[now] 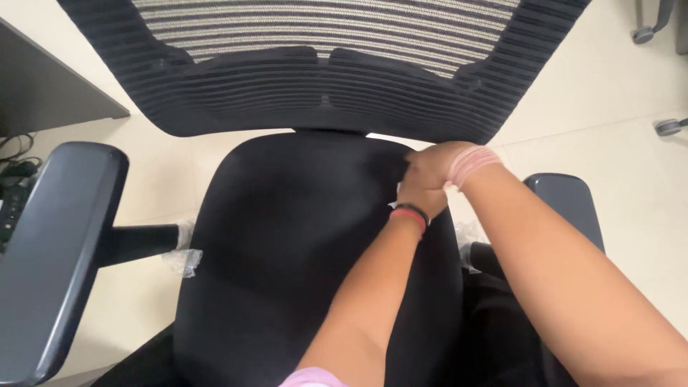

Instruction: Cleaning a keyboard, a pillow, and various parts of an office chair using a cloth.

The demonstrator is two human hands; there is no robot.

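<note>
At rear right of the seat (pixel 287 251), just under the mesh back (pixel 322 79), both hands pressed together. Right hand (pixel 433 163) on top, curled over, pale bands round its wrist; left hand (pixel 419 195) beneath and mostly hidden, a red-and-black band round its wrist. Between them a scrap of something white (pixel 396 192), too small to make out; whether either hand pinches it, cannot tell. Fingers bunched close at the seat's back edge, touching or nearly touching the black fabric. Forearms crossing the seat's right half from lower right. Seat black, broad, filling the middle of the view, seen from above. Back tilted toward the camera, dark mesh with a lighter striped band across the top. Left armrest (pixel 57 251) grey and padded, well apart from the hands, on a dark bar with crumpled clear wrap (pixel 185 259) at the seat end. Right armrest (pixel 570 204) partly hidden behind the right forearm, more clear wrap (pixel 467 236) beside it. Pale floor (pixel 616 107) around, castors (pixel 670 127) at upper right, a dark bench (pixel 43 86) corner at upper left with cables (pixel 18 168) below.
</note>
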